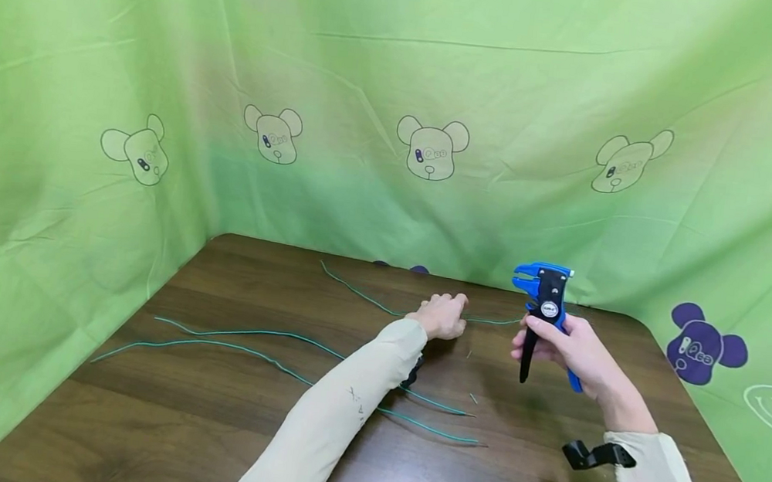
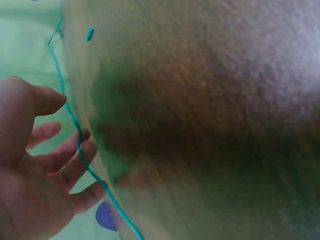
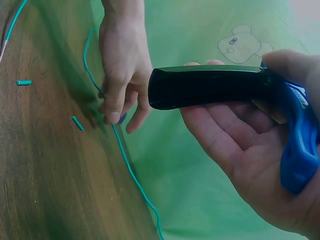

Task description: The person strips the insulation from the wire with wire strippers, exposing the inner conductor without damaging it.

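At the far side of the table, my left hand (image 1: 445, 316) reaches to a thin green wire (image 1: 360, 294). In the left wrist view, the wire (image 2: 80, 140) runs across the loosely bent fingers, while the thumb stands apart from them. My right hand (image 1: 577, 356) holds a blue and black wire stripper (image 1: 551, 292) raised above the table, its jaws upward and facing left. The right wrist view shows the black handle (image 3: 210, 87) across the fingers and the blue handle (image 3: 297, 155) against the palm. No wire shows in the tool's jaws.
Two more green wires lie across the table, an upper one (image 1: 245, 331) and a lower one (image 1: 209, 343), with stripped right ends. Small cut pieces of insulation (image 3: 24, 82) are scattered nearby. A green printed cloth (image 1: 370, 115) hangs behind and beside the wooden table (image 1: 130, 434).
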The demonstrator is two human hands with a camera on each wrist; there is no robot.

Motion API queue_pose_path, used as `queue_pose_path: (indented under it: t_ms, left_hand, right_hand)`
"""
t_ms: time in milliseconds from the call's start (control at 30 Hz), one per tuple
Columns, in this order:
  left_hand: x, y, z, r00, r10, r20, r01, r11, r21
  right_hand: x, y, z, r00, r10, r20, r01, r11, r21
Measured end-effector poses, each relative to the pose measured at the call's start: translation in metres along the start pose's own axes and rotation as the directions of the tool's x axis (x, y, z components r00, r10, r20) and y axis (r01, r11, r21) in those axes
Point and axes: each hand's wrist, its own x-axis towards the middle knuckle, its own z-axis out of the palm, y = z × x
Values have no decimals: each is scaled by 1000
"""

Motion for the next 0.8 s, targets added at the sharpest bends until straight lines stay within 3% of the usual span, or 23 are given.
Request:
queue_pose_path:
  t_ms: [267, 367, 600, 800]
  left_hand:
    - [0, 4, 2, 992, 4, 124, -15, 996, 87]
    - [0, 9, 2, 992, 4, 130, -16, 996, 93]
    - [1, 26, 3, 989, 70, 133, -81, 994, 79]
    - [5, 31, 9, 987, 104, 120, -110, 993, 45]
  right_hand:
    - [0, -1, 0, 1000, 20, -6, -20, 1000, -15]
    - [0, -2, 1, 1000, 24, -6, -24, 1000, -19]
    - [0, -2, 1, 1000, 21, -12, -21, 999, -25]
    - [0, -2, 1, 1000, 15, -12, -16, 999, -34]
